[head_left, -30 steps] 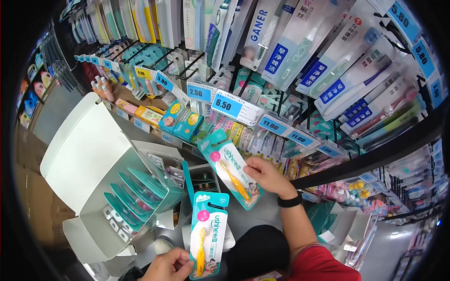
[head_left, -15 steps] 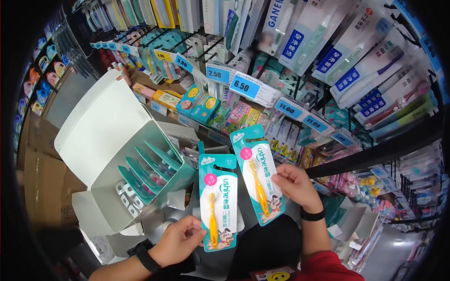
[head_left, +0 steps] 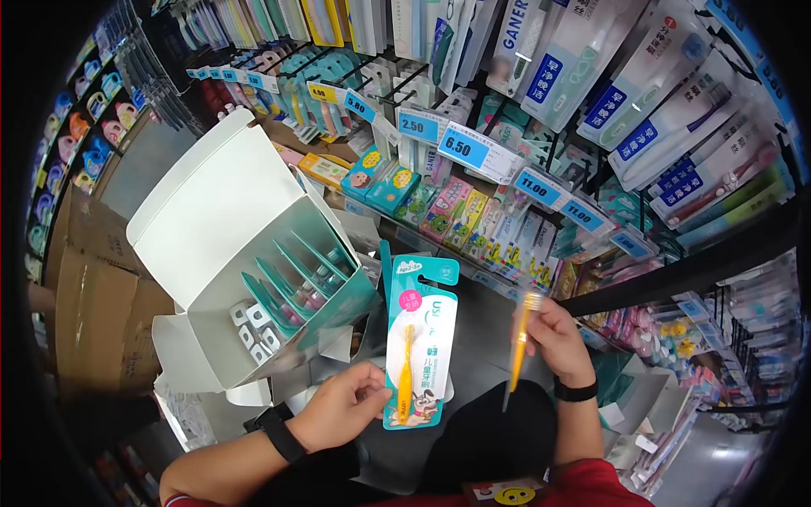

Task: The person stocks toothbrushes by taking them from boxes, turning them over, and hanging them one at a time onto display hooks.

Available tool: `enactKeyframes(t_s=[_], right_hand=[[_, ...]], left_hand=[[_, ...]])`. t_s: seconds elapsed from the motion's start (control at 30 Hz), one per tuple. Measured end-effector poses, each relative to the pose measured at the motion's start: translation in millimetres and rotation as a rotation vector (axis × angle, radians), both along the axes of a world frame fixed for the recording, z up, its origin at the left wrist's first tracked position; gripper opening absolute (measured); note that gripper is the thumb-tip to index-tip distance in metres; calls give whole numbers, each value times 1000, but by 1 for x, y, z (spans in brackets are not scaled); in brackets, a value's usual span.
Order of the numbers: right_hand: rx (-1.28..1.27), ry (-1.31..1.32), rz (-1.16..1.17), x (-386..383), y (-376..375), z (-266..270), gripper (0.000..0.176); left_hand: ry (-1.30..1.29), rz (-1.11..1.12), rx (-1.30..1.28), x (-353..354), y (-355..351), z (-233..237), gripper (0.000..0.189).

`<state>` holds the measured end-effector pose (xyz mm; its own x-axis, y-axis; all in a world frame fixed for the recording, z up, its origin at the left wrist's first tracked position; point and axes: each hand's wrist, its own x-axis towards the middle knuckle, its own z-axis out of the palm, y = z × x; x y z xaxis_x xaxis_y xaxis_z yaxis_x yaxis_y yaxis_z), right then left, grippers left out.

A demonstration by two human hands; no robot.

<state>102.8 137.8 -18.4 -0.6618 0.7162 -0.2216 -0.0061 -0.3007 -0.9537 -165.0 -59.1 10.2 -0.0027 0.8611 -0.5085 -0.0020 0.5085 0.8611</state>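
My left hand (head_left: pixel 348 406) pinches the lower left edge of a teal and white toothbrush pack (head_left: pixel 439 363). Its front faces me, with a yellow child's toothbrush (head_left: pixel 405 376) under clear plastic and a cartoon dog at the bottom. To the right, my right hand (head_left: pixel 553 338) grips a second toothbrush pack (head_left: pixel 519 355), seen almost edge-on, so its printed front is hidden and only the yellow brush shows clearly. The two packs are apart. Left of my left hand stands an open white and teal box (head_left: pixel 338 304) with several teal packs (head_left: pixel 291 283) upright inside.
Ahead, a rack holds hanging toothbrush packs (head_left: pixel 583 51) above a rail of price tags (head_left: pixel 477 152). Small boxes (head_left: pixel 452 207) line the shelf below. Cardboard cartons (head_left: pixel 110 296) stand at left. A dark bar (head_left: pixel 676 275) crosses on the right, above another open box (head_left: pixel 642 397).
The pack in my right hand has turned from facing me to nearly edge-on. The pack in my left hand appears shifted right and slightly up, as the whole view has moved.
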Motion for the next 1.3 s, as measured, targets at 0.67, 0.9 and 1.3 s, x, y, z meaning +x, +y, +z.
enactKeyframes(t_s=[0.67,0.9,1.3], right_hand=[[-732,748,149,-7,-24,23,42],[-737,764,152,-2,-23,20,43],[-270,245,-84,-3,-38,47,23]], left_hand=[[-709,188,-229,13,32,32,23],[-854,211,-247,11,34,25,23],[-511,222,-122,7,41,13,45]])
